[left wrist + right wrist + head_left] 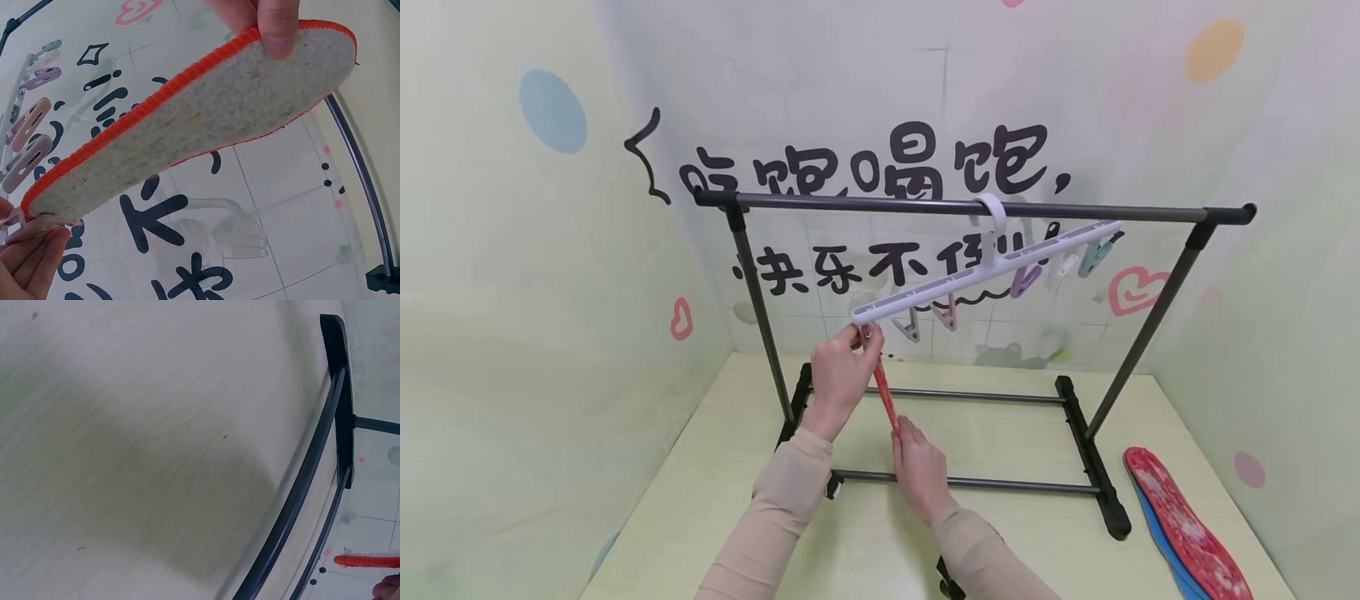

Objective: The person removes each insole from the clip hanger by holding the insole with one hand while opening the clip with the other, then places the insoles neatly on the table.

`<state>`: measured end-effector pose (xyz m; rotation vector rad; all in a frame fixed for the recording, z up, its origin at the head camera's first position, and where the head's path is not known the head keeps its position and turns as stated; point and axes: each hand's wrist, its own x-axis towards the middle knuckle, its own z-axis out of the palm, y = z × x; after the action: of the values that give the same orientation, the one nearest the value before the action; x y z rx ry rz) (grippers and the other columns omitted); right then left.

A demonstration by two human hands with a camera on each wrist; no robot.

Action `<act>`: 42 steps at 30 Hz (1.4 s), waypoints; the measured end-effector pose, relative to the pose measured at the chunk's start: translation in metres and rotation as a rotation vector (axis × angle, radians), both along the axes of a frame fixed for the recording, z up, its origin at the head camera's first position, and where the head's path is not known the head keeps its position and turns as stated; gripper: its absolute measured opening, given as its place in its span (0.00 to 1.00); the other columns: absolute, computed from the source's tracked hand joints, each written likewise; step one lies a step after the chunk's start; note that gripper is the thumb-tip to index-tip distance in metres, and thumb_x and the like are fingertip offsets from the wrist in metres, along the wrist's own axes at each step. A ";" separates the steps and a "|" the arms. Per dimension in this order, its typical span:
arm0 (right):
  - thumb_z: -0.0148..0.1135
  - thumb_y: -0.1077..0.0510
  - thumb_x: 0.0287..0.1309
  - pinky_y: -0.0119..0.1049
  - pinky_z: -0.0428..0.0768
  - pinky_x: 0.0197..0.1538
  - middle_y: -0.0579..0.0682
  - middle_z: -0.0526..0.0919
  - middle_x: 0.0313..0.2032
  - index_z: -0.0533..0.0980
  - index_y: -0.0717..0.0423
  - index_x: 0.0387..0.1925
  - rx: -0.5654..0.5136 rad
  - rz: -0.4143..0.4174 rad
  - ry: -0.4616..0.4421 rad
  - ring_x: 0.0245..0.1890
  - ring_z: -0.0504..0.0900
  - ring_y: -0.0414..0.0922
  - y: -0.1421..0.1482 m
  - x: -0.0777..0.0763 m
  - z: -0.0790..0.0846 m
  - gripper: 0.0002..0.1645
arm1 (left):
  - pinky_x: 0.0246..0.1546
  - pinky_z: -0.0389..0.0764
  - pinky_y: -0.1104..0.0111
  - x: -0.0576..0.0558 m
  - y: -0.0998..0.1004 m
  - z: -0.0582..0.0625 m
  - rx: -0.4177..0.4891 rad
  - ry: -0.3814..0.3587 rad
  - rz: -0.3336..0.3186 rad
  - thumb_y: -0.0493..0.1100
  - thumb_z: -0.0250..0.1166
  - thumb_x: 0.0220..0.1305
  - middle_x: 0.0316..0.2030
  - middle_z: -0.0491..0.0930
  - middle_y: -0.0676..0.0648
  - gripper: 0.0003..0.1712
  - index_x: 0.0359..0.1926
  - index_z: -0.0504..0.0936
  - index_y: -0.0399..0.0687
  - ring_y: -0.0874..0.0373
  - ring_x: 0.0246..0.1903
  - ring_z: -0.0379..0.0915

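Note:
A red-edged insole hangs slanting below the low left end of a lavender clip hanger. Its grey felt side faces the left wrist camera. At the insole's narrow end, my left hand pinches a pale clothespin, whose jaws sit about the edge; whether they grip it is unclear. Lower down, my right hand holds the wider end between thumb and fingers. In the right wrist view only a red tip of the insole and some fingertips show.
The hanger hooks over the top bar of a black rack standing on a pale wooden table. Several other clothespins dangle from the hanger. Right of the rack lie a red patterned insole and a blue one partly under it.

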<state>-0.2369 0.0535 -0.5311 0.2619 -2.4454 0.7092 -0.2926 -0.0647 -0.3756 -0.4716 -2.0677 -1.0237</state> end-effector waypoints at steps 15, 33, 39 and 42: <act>0.64 0.65 0.60 0.48 0.86 0.36 0.63 0.86 0.46 0.80 0.69 0.49 -0.029 -0.021 0.083 0.42 0.88 0.57 0.023 0.008 -0.013 0.16 | 0.15 0.78 0.65 -0.003 -0.002 0.005 -0.032 0.059 0.018 0.39 0.60 0.66 0.23 0.87 0.40 0.14 0.27 0.84 0.37 0.48 0.29 0.87; 0.62 0.66 0.61 0.52 0.85 0.38 0.65 0.84 0.49 0.78 0.69 0.53 -0.021 -0.122 0.010 0.45 0.86 0.61 0.083 0.012 -0.013 0.18 | 0.30 0.86 0.56 -0.003 -0.011 0.001 0.029 0.031 0.024 0.41 0.65 0.64 0.27 0.88 0.39 0.11 0.28 0.83 0.37 0.47 0.31 0.88; 0.62 0.65 0.62 0.53 0.84 0.38 0.65 0.84 0.50 0.78 0.68 0.53 -0.020 -0.140 -0.009 0.45 0.86 0.61 0.097 0.015 -0.013 0.18 | 0.30 0.86 0.54 -0.003 -0.013 -0.001 0.050 0.021 0.027 0.43 0.65 0.63 0.27 0.88 0.39 0.12 0.26 0.81 0.39 0.47 0.31 0.88; 0.62 0.65 0.61 0.53 0.84 0.36 0.65 0.84 0.49 0.78 0.68 0.53 -0.017 -0.147 -0.014 0.44 0.86 0.61 0.103 0.017 -0.012 0.18 | 0.32 0.86 0.56 -0.002 -0.014 -0.001 0.053 0.013 0.032 0.43 0.66 0.63 0.26 0.87 0.40 0.13 0.26 0.81 0.39 0.47 0.32 0.88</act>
<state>-0.2203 0.1566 -0.5432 0.0702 -2.4410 0.6687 -0.2950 -0.0784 -0.3769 -0.4166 -2.0250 -1.0510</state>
